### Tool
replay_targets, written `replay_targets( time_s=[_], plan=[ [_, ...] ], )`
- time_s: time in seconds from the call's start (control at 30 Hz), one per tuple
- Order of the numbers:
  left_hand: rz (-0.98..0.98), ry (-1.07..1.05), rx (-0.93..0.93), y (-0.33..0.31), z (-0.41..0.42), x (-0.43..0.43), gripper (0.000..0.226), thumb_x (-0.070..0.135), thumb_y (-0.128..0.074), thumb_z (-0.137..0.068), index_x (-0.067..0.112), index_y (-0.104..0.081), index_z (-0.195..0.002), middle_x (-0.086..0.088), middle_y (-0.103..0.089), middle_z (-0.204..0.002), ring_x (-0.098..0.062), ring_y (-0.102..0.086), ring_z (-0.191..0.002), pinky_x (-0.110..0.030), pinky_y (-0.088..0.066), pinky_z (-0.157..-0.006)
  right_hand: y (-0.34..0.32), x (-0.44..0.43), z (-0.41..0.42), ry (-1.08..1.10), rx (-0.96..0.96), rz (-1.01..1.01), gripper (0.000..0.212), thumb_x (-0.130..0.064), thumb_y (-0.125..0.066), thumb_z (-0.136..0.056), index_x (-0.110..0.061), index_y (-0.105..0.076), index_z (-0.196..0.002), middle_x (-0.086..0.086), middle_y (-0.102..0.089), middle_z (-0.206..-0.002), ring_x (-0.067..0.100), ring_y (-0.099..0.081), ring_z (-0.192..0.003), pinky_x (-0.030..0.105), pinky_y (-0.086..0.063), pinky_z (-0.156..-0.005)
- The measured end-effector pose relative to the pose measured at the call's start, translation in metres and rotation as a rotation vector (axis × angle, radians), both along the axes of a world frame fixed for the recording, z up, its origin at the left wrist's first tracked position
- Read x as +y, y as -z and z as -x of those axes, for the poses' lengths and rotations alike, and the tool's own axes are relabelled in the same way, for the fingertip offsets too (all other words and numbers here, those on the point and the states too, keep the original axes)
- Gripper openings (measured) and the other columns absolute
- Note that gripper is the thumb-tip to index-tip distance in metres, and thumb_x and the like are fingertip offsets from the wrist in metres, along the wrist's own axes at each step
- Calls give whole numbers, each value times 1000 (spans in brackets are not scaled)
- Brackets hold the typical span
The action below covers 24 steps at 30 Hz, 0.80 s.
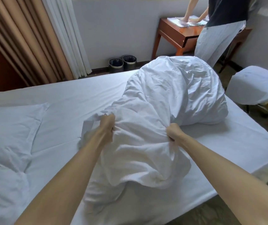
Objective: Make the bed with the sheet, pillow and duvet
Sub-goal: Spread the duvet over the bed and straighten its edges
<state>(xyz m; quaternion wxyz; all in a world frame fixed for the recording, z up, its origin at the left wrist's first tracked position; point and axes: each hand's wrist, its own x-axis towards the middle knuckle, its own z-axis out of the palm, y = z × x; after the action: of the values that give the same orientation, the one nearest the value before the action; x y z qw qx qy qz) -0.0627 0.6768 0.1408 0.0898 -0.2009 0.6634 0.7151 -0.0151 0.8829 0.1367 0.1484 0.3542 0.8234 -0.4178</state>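
Observation:
A white duvet (170, 91) lies bunched in a tall heap across the middle and far right of the bed. My left hand (108, 125) grips a fold of it near the heap's left side. My right hand (174, 131) is clenched on another fold a little further right. Between and below my hands the duvet sags in loose folds towards the near edge. A white sheet (74, 93) covers the mattress smoothly. A white pillow (4, 137) rests at the left, creased and flat on the sheet.
Another person (219, 30) stands at a wooden desk (175, 34) beyond the bed's far right. Two dark bins (122, 63) stand by the far wall. Brown and white curtains (37, 38) hang at the left. A white-covered chair (257, 85) stands right of the bed.

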Motion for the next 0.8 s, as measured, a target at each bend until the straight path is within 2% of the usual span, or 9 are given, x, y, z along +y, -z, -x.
replay_targets(
  time_s=[0.13,0.2,0.27,0.37,0.43,0.53,0.6,0.67,0.8],
  plan=[
    [328,368,202,-20,-20,-37,13,4,-37,-64,13,-39,-55,-3,-38,-59,-20,-41,-55,-16,-34,-44,-10,-39,11,-167,205,-323,56,-14,-54,-86,2,-31,-135,19,-35,-138,36,-33,-130,35,-24,-107],
    [562,677,268,-34,-46,-41,8,5,-38,-58,8,-45,-54,-2,-43,-57,-20,-45,-64,-23,-33,-52,-18,-62,16,-239,418,-309,60,-25,-57,-87,-3,-33,-137,16,-32,-141,32,-30,-132,33,-21,-109],
    [861,946,326,-36,-68,-38,11,8,-43,-71,2,-52,-67,-11,-58,-73,-25,-55,-80,-29,-38,-66,-18,-84,24,-316,300,-52,75,-42,-59,-86,-7,-26,-144,12,-29,-149,29,-33,-134,35,-27,-110],
    [1223,1296,471,-32,-97,-29,28,3,-46,-81,6,-33,-57,-7,-45,-64,-29,-47,-73,-34,-35,-64,-3,-110,28,-255,-32,339,105,-32,-70,-79,-6,4,-149,10,-33,-144,25,-46,-124,29,-41,-97],
    [1271,1396,476,-24,-112,-23,33,-2,-44,-78,10,-27,-53,-4,-36,-60,-28,-42,-70,-34,-35,-63,14,-115,24,-232,-131,132,84,-11,-61,-83,2,-7,-146,13,-47,-109,22,-51,-101,20,-42,-70],
    [990,1378,349,-10,-119,-24,29,4,-49,-78,10,-31,-55,-10,-48,-64,-23,-48,-64,-29,-33,-57,29,-101,19,-142,-28,3,46,-2,-45,-89,-2,-39,-134,15,-52,-96,27,-56,-83,20,-47,-54],
    [526,1233,94,1,-119,-34,32,24,-55,-75,18,-31,-54,0,-34,-56,-11,-34,-51,-26,-25,-52,27,-87,19,-157,-14,-46,40,-7,-42,-94,2,-44,-132,13,-56,-97,31,-57,-101,26,-46,-75],
    [85,924,-279,12,-109,-48,38,53,-50,-80,20,-45,-62,-1,-41,-62,-12,-36,-53,-24,-30,-54,26,-71,21,-124,-8,88,40,-4,-37,-96,7,-42,-134,4,-40,-72,21,-52,-72,20,-43,-56],
    [-242,276,-586,44,-69,-48,86,82,-39,-73,13,-55,-121,-12,-60,-116,-25,-60,-97,-37,-52,-83,14,-46,19,48,36,380,38,7,-31,-91,11,-49,-125,8,-42,-64,22,-40,-52,28,-35,-48]
  ],
)
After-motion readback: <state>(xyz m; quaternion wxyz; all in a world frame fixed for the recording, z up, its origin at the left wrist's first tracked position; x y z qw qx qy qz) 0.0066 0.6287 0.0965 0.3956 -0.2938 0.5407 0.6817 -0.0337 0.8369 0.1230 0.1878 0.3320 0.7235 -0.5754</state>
